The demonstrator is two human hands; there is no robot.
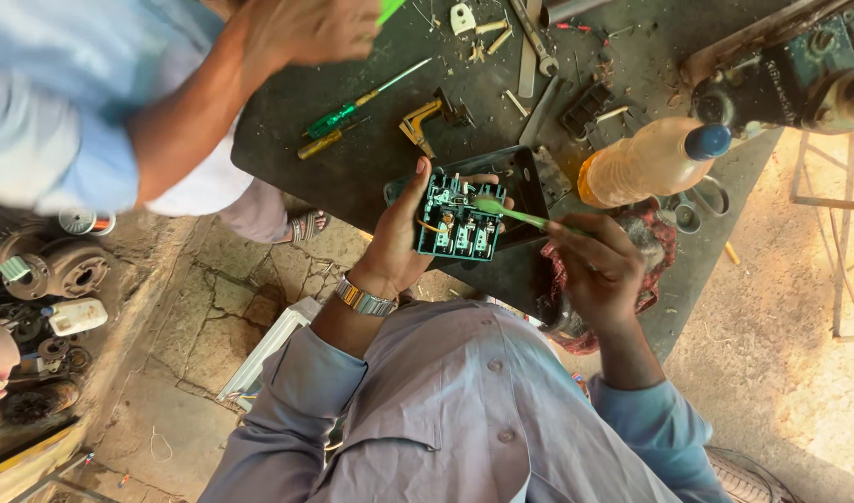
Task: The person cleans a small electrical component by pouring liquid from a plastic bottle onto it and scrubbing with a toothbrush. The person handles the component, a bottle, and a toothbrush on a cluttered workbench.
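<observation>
My left hand grips the green circuit board; right hand pinches a green brush, bristles on the board's upper edge; cleaning underway, black housing behind board open.

Co-worker's hand blurred, green tool cut off, brush bristles indistinct.

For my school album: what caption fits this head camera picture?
Left hand holds a teal circuit board while right hand brushes it with a green toothbrush.
</observation>
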